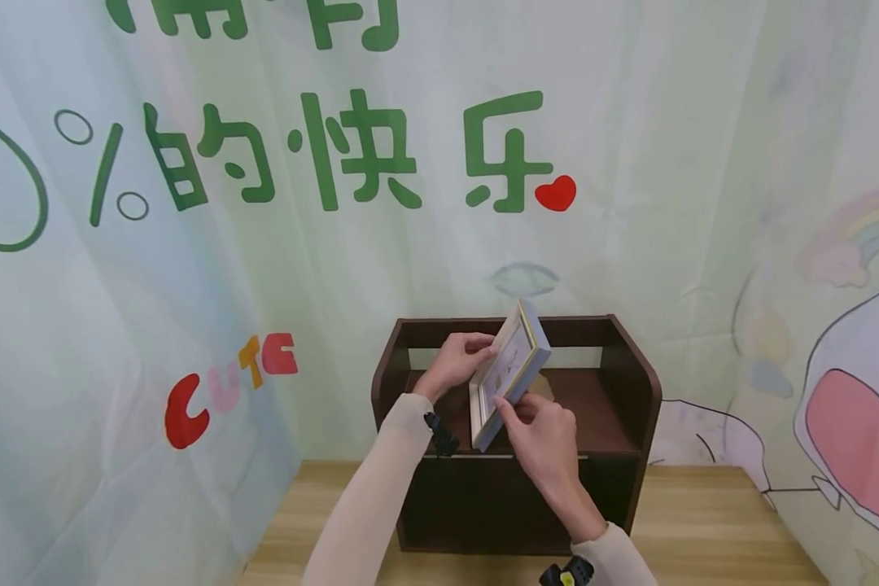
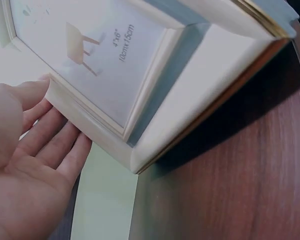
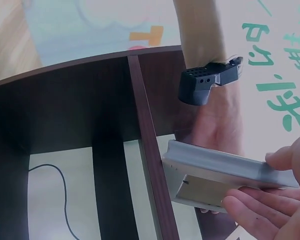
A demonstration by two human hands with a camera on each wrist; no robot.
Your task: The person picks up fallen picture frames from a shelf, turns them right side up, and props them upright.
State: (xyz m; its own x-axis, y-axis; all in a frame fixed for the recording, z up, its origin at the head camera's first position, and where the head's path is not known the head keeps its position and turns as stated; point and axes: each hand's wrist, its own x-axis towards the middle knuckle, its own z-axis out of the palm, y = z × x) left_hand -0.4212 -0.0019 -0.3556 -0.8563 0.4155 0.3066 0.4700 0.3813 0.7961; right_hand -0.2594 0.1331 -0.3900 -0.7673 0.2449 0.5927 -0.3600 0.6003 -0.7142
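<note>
Both hands hold a picture frame (image 1: 511, 366), tilted, above the dark brown shelf unit (image 1: 633, 399). It has a pale moulded front and a grey-blue side; a chair picture with a "10cmx15cm" print shows in the left wrist view. My left hand (image 1: 457, 362) pinches one edge, thumb at the front rim and fingers behind. Around the lower right edge, my right hand (image 1: 545, 435) grips with thumb on one side and fingers at the back. The frame's tan backing (image 3: 205, 190) appears in the right wrist view. A tan piece behind the frame is partly hidden.
The shelf unit has raised sides and a back rail, and stands on a wooden table (image 1: 710, 521) against a printed curtain (image 1: 659, 203). A thin dark cable (image 3: 65, 195) shows through the unit's open part in the right wrist view.
</note>
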